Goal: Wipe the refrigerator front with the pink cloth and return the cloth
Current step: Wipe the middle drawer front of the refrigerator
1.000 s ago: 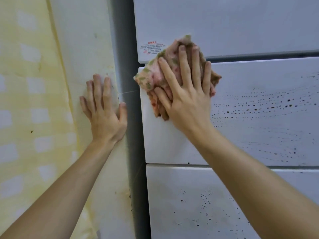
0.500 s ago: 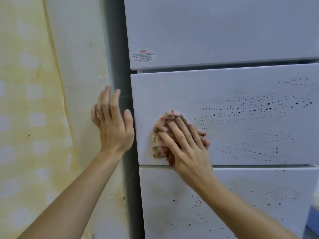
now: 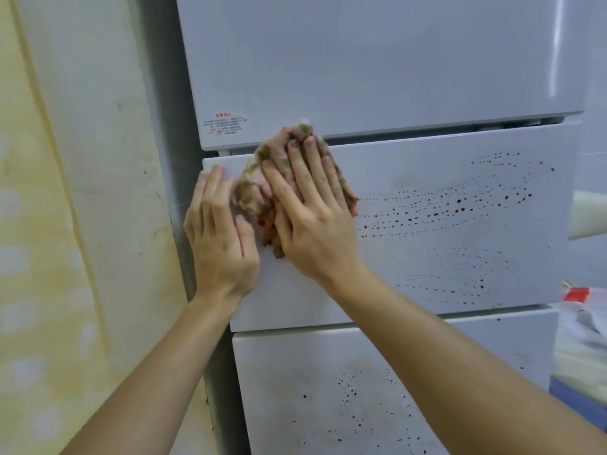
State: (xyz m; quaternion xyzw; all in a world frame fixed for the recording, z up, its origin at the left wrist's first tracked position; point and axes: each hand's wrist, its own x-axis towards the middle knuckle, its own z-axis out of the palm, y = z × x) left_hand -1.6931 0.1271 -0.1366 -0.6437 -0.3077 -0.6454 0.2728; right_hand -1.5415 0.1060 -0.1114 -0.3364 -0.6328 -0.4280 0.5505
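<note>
While climbing back up from the bottom edge of the middle drawer, pressing the pink cloth flat against the refrigerator front under the right hand, fingers straight and spread over it rather than curled round it. Now bunching the cloth at the drawer's top left corner, with its upper fold reaching the seam below the upper door. Bracing with the left hand, shifted off the wall onto the drawer's left edge, lying flat and relaxed, gripping nothing, thumb just beside the cloth. Going over the same left strip again, which is looking clean already. Still facing trails of dark specks across the drawer's right half and on the lower drawer. Judging the wiping well short of done: probably needing strokes to the right next, and leaving the cloth's return for later.
</note>
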